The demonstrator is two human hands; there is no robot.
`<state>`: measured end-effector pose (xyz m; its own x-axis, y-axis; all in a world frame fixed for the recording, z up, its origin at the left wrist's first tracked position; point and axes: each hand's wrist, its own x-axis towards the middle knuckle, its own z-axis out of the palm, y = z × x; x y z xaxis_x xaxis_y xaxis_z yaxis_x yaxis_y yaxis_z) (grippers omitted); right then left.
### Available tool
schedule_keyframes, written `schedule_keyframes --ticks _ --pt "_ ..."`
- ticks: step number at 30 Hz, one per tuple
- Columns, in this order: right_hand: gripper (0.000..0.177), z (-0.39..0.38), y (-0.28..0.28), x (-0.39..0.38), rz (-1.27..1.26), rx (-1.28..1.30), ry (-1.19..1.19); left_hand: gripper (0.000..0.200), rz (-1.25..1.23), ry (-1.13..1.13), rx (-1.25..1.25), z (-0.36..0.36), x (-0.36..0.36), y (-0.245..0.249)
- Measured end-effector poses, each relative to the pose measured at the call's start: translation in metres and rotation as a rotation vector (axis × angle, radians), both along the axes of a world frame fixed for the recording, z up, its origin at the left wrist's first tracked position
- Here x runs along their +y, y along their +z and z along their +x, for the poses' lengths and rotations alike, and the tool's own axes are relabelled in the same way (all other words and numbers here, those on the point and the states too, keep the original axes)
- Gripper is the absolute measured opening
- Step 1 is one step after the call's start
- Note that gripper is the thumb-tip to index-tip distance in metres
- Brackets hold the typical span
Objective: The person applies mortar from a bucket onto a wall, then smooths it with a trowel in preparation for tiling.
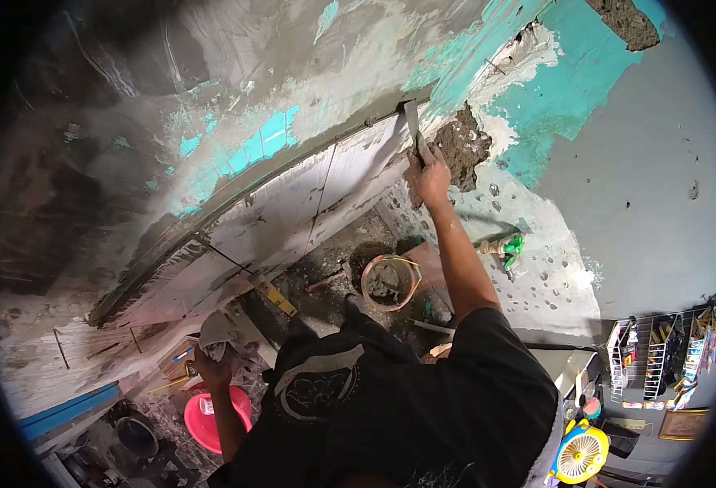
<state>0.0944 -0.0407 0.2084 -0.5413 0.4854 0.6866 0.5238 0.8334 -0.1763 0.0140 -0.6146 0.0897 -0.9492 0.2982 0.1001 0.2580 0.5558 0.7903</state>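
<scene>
Black shirt (390, 407), right hand (434, 177) gripping scraper (412, 122) at wall edge (381, 118), left hand (212, 370) clutching greyish bundle (219, 330), open gap between hands

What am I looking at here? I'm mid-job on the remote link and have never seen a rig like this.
There is no machine here: the single picture comes from a camera on a person's head, looking forward and down past their dark shirt at two bare hands.

The right hand grips a narrow, flat-bladed tool, its blade up at the patchy grey and turquoise wall. The left hand, lower down, is at a pale, crumpled item, probably gripping it; I cannot tell what it is.

On the littered floor stands a round bucket with a lumpy grey material inside. A yellow tool lies to its left, and a pink basin sits near the left forearm.
</scene>
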Motion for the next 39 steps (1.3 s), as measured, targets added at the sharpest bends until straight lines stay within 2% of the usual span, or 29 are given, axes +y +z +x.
schedule_keyframes --ticks 3,4,7,8,11,12,15,16,19,22,26,29,30,33,34,37,39 --pt "0.048 0.015 0.039 -0.002 -0.130 -0.218 0.047 0.041 0.041 -0.007 0.006 0.000 0.000 -0.006" --pt "0.049 0.020 0.055 -0.006 -0.056 -0.285 0.046 0.041 0.061 -0.011 0.010 0.000 0.001 -0.007" --pt "0.050 0.028 0.103 -0.008 -0.185 -0.539 0.008 0.039 0.078 0.001 -0.055 -0.001 0.008 -0.001" --pt "0.044 0.031 0.108 -0.008 -0.207 -0.464 0.066 0.040 0.086 -0.007 -0.045 -0.003 0.007 -0.002" --pt "0.047 0.031 0.079 0.018 0.009 -0.154 0.167 0.042 0.103 -0.006 -0.031 -0.007 0.007 -0.009" --pt "0.045 0.030 0.069 0.019 0.017 -0.156 0.051 0.042 0.098 0.002 -0.036 -0.008 0.007 -0.010" --pt "0.045 0.015 0.077 -0.003 -0.232 -0.094 0.105 0.043 0.067 0.002 -0.047 -0.007 0.006 -0.005" --pt "0.046 0.012 0.064 0.002 -0.209 -0.068 0.147 0.043 0.057 -0.003 -0.049 -0.007 0.006 -0.003" --pt "0.046 0.008 0.036 0.013 -0.041 -0.104 0.169 0.044 0.104 -0.031 0.004 -0.009 0.005 0.002" --pt "0.043 0.017 0.044 0.009 -0.121 -0.251 0.143 0.044 0.017 -0.005 0.004 -0.009 -0.002 -0.004" --pt "0.035 0.024 0.093 0.005 -0.245 -0.566 0.027 0.044 -0.030 -0.009 -0.014 -0.006 0.002 0.003" --pt "0.032 0.030 0.141 -0.006 -0.305 -0.698 0.141 0.043 0.001 -0.017 0.007 -0.008 0.001 -0.006" --pt "0.027 0.037 0.135 0.002 -0.321 -0.613 0.225 0.043 0.029 -0.019 0.000 -0.009 0.001 -0.008" --pt "0.026 0.040 0.118 0.014 -0.849 -0.177 0.143 0.043 0.084 0.011 -0.019 -0.004 0.002 -0.008" --pt "0.018 0.039 0.116 0.017 -1.014 -0.029 0.166 0.043 0.093 0.021 -0.025 -0.002 0.002 -0.006" --pt "0.014 0.023 0.097 0.023 -1.225 0.374 0.217 0.042 0.069 0.011 -0.084 0.001 -0.001 -0.002" --pt "0.012 0.013 0.088 0.035 -1.196 0.388 0.218 0.046 0.067 -0.008 -0.017 0.000 -0.006 -0.008"
